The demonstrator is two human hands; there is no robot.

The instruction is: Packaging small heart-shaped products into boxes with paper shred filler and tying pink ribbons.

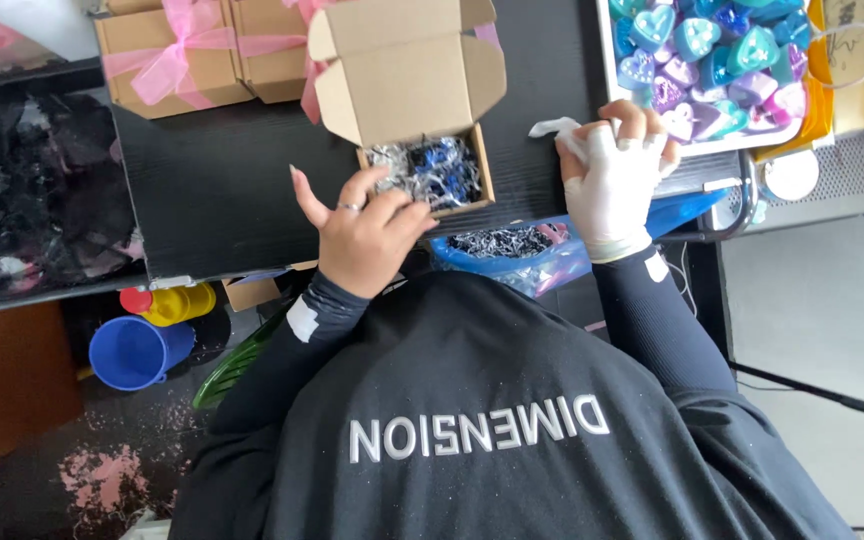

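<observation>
Open cardboard box (422, 120) on the black table (222, 190), left hand (364, 235) at its near edge, fingertips (404, 205) loosely curled into the shredded paper filling (430, 170), gloved right hand (614, 180) right of the box, fingers bent around crumpled white tissue (562, 130), tray of heart-shaped pieces (712, 60) beyond it.

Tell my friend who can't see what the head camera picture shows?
A person's left hand touches shredded paper in a small open cardboard box on a black table. The right hand, in a white glove, holds a crumpled white piece beside a tray of colourful heart shapes. Ribbon-tied boxes sit behind.
</observation>
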